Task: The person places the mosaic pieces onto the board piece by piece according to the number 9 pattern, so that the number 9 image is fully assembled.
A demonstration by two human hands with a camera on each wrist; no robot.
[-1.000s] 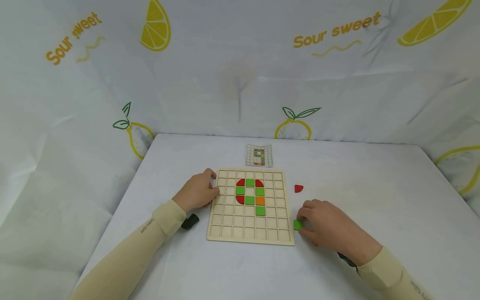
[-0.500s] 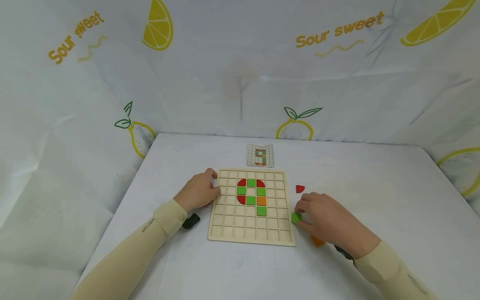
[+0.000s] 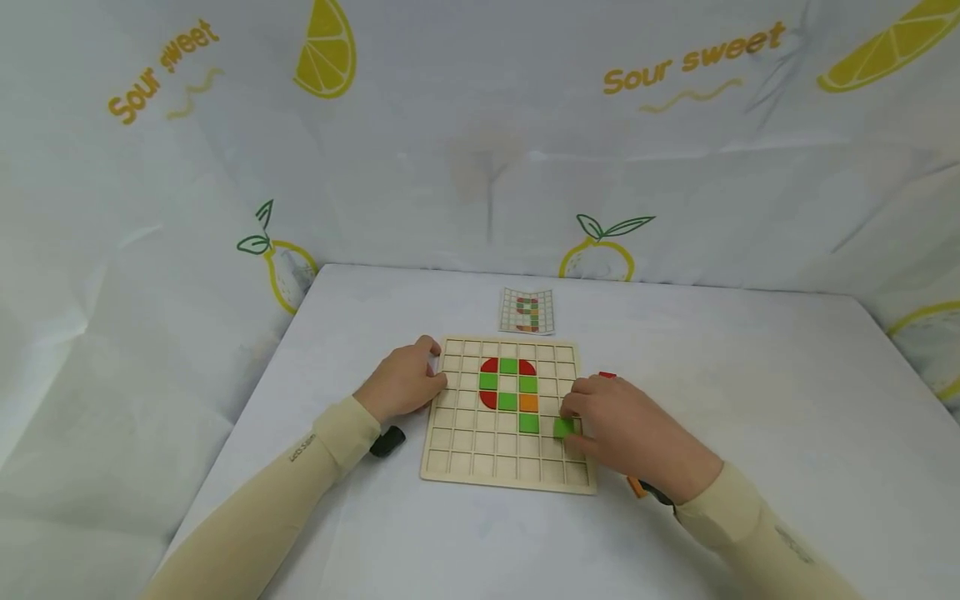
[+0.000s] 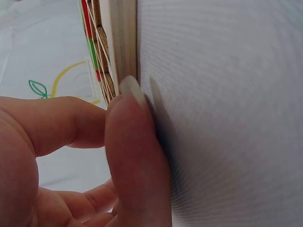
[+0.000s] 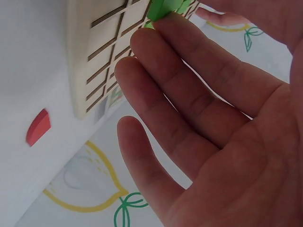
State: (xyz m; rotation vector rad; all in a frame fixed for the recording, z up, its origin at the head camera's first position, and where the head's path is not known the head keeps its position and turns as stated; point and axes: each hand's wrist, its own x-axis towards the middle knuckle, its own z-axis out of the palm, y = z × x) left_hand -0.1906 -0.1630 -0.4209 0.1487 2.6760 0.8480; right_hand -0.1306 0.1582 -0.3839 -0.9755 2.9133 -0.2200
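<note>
A pale wooden grid board (image 3: 465, 468) lies flat on the table. Green, red and orange tiles in its cells form a figure like a 9. My left hand (image 3: 401, 382) steadies the board's left side, thumb against the board edge (image 4: 125, 42) in the left wrist view. Over the board's right columns, my right hand (image 3: 630, 429) pinches a green square tile (image 3: 563, 428) between thumb and index finger. The right wrist view shows that green tile (image 5: 161, 7) at the top, partly cut off, with the other fingers loosely bent below it.
Behind the board lies a pattern card (image 3: 527, 312) with a similar coloured figure. A red quarter-round tile (image 5: 39, 127) rests right of the board, and an orange piece (image 3: 637, 487) lies partly behind my right wrist. Lemon-printed white cloth (image 3: 487, 150) hangs behind the table.
My right hand has carried the green tile leftward from the table beside the board to above its right columns. The left hand has stayed at the board's edge.
</note>
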